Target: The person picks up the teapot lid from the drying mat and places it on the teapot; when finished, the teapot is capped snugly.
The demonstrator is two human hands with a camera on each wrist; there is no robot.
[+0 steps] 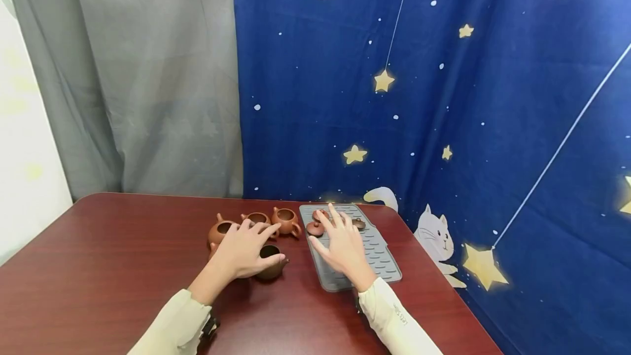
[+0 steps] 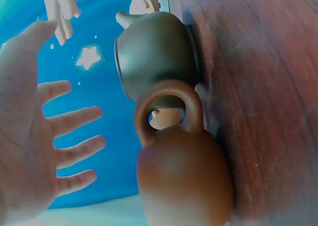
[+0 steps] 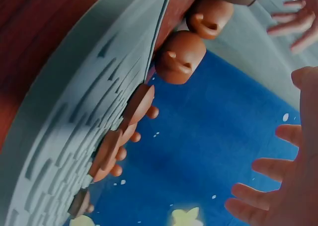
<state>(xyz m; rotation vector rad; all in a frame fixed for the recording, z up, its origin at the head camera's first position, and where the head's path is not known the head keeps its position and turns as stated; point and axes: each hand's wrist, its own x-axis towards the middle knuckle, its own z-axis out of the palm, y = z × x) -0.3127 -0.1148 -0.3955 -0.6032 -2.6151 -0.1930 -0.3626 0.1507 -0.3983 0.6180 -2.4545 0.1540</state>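
With fingers spread, my left hand [image 1: 241, 251] hovers over a group of lidless clay teapots and holds nothing. A dark brown teapot [image 1: 269, 270] is beneath its thumb; reddish-brown teapots [image 1: 285, 220] stand behind and to the left, partly hidden by the hand. In the left wrist view a brown teapot's [image 2: 184, 181] loop handle points at the dark teapot [image 2: 156, 52]. My right hand [image 1: 342, 245], fingers also spread, is above a grey ridged mat [image 1: 382, 262] and touches nothing. Several knobbed teapot lids [image 1: 314, 229] lie on the mat, as the right wrist view shows [image 3: 139, 104].
The teapots and mat share a dark red wooden table [image 1: 123, 251]. A grey curtain [image 1: 162, 81] and a blue starry curtain [image 1: 315, 70] hang behind it. The mat lies close to the table's back right corner.
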